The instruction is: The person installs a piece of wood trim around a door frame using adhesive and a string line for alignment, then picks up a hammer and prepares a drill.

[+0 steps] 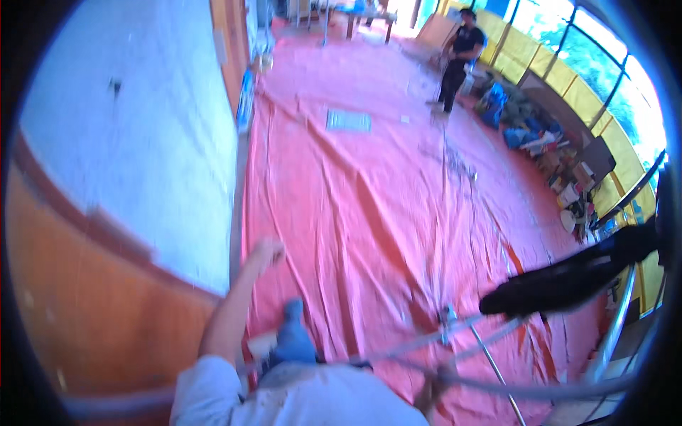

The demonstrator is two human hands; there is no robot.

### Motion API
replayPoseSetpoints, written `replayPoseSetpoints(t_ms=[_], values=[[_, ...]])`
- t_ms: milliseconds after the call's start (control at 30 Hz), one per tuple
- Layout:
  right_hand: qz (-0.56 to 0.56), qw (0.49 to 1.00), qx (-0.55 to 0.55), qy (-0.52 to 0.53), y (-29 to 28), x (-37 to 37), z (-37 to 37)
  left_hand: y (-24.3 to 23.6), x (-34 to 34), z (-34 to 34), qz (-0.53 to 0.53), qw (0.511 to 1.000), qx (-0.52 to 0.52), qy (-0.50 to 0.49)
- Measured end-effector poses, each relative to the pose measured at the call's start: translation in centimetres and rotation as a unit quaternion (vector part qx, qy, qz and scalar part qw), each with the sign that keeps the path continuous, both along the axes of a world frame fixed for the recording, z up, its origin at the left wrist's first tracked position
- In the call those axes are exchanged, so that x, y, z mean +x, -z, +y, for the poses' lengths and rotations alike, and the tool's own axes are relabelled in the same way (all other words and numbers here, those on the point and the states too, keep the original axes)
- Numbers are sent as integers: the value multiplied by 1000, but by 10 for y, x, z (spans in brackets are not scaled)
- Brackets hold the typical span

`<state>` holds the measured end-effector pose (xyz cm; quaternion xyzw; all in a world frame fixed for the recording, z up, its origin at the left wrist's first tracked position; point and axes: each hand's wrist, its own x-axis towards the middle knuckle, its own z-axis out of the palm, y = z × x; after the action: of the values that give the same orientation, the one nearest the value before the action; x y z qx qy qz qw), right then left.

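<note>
My left hand is stretched forward at the left, above the sheeted floor and away from the wall. Its fingers look curled in, and nothing shows in them, though motion softens their outline. Low in the picture, my right hand is at a grey metal tube, part of a tubular frame around me. That hand is dim and smeared, so whether it wraps the tube does not show. Under me, one blue trouser leg sticks out from below my pale shirt.
Wrinkled pink sheeting covers the floor, with a grey flat panel on it. A black cloth-like thing hangs at the right. A person in dark clothes stands far off, beside piled clutter. A white wall rises left.
</note>
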<state>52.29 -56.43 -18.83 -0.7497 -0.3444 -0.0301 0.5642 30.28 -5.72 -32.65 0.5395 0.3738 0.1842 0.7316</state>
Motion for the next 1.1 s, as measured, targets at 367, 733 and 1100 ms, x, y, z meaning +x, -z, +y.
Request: replayPoseSetpoints(t_ms=[367,733,1100], values=[[243,948,-206,21,66,43,334,146,-193,105,486,816,-121,287],[262,894,-363,-16,155,84,397,128,-168,273,444,773,-108,440],[380,660,-637,-116,305,94,333,-4,1,477,151,988,-17,31]])
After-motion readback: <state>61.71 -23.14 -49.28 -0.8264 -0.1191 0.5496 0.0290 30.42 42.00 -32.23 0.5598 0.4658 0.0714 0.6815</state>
